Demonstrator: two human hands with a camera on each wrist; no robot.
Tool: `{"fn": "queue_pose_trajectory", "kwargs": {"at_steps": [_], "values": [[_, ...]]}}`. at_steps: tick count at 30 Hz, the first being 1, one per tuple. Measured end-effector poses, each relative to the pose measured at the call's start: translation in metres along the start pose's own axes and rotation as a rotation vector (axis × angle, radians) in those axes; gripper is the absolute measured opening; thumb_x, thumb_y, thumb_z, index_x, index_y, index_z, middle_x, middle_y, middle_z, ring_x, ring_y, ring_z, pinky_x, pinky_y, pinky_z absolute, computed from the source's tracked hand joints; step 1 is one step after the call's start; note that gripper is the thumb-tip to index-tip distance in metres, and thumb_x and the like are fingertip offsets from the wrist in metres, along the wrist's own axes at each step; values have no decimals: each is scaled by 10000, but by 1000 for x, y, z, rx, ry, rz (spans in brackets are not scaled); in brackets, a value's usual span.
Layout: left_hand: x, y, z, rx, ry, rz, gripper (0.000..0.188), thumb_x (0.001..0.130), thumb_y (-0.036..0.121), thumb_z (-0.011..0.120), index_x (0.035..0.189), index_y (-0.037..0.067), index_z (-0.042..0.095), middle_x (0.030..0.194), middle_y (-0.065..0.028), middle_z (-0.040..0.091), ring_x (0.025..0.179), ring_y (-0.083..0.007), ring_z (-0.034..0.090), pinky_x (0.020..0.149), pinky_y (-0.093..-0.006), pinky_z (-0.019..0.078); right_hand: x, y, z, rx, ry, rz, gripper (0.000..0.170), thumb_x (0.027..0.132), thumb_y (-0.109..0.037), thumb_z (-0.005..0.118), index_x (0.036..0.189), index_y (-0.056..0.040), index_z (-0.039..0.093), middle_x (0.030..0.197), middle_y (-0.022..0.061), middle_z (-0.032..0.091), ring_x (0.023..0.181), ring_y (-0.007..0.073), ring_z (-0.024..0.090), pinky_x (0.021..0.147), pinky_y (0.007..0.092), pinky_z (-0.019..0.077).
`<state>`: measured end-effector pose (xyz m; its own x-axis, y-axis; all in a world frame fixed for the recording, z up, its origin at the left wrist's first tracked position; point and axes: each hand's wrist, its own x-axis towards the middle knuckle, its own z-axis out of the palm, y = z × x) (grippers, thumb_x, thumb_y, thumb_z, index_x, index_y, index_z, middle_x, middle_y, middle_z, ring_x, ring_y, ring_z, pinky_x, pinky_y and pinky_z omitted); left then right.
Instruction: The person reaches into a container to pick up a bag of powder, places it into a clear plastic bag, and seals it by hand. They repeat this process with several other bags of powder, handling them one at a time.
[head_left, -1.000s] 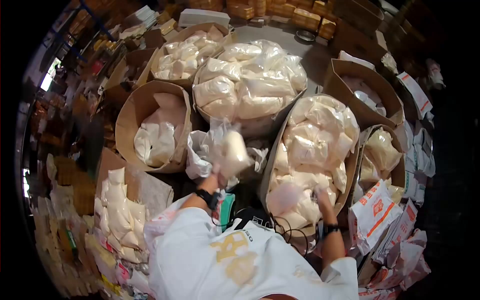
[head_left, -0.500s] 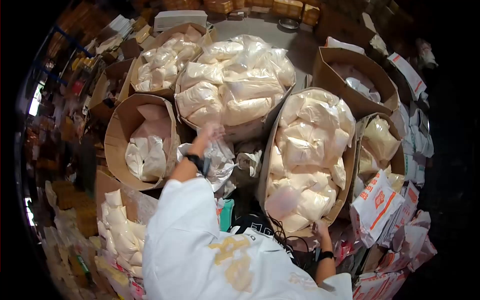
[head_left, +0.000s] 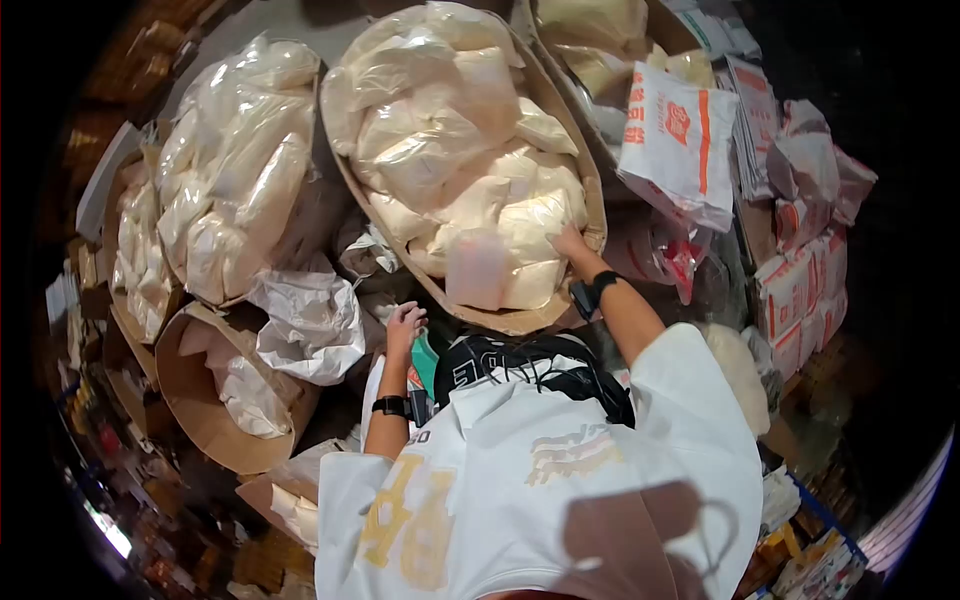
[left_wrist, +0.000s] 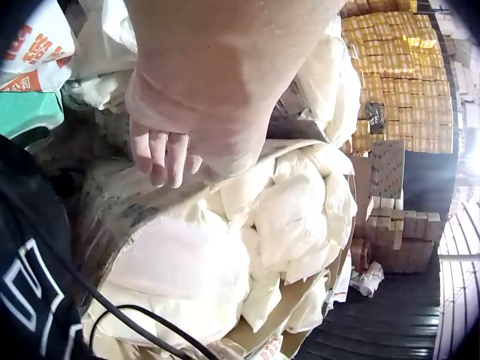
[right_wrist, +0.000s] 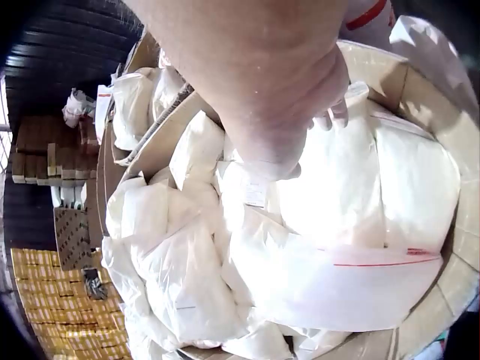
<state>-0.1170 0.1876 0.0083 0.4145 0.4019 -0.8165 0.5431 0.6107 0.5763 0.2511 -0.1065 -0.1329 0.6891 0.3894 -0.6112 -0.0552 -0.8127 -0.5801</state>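
My right hand (head_left: 572,245) reaches into a big cardboard carton (head_left: 590,215) full of clear bags of cream-coloured powder. Its fingers and thumb touch a plump bag (right_wrist: 326,191) near the carton's wall; whether they pinch its film I cannot tell. A flat translucent bag (head_left: 477,270) with a red line lies on the pile at the near end. My left hand (head_left: 405,322) hangs empty beside the carton's near left rim, its fingers (left_wrist: 176,154) loosely curled. Neighbouring bags (left_wrist: 289,217) show below it in the left wrist view.
Another carton heaped with powder bags (head_left: 235,170) stands to the left, with crumpled white sacking (head_left: 315,325) before it. A lower carton (head_left: 225,440) holds a white bag. Printed white sacks (head_left: 680,140) lean at the right. A black cable (left_wrist: 112,307) hangs near my front.
The head view has turned right. My left hand held a powder bag, then stretched out empty towards the far carton, and is now drawn back. My right hand moved from the near rim onto a bag.
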Motion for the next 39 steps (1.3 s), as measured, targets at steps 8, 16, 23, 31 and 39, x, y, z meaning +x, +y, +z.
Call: {"fn": "queue_pose_trajectory", "kwargs": {"at_steps": [8,16,23,31,39], "values": [[-9,-7,50,258,-49,145,302,966,210,600,1213,37,590,1010,-26,683,841,-103,642,704,-238,481,4,-69,-29,-66,268,209,772,804,-296,709,1416,32,371,1401,263,475,1260,433,495,1084,473,374],[-30,-18,48,255,-15,58,338,988,218,570,1276,40,555,1100,-56,675,935,-141,632,791,-272,479,113,-120,-63,1619,74,308,742,927,-475,605,1478,-64,326,1545,160,336,1390,313,388,1110,454,345],[-50,-31,28,244,90,58,310,986,173,567,1249,10,554,1073,-79,670,908,-140,629,744,-240,480,153,-141,-74,1812,130,582,478,980,-496,528,1238,-94,555,1150,78,627,1073,236,596,913,381,496],[-32,-16,38,260,105,110,272,945,135,621,1169,-15,589,967,-61,667,869,-130,642,762,-238,498,160,-119,-65,1517,200,428,279,975,-241,455,811,-57,587,651,57,590,545,177,549,493,323,409],[27,48,106,769,-47,533,448,845,152,700,1249,11,566,1167,-201,627,1049,-322,631,916,-388,501,78,-143,-51,1130,622,409,328,931,-195,550,654,-29,497,553,58,504,429,181,478,415,329,342]]}}
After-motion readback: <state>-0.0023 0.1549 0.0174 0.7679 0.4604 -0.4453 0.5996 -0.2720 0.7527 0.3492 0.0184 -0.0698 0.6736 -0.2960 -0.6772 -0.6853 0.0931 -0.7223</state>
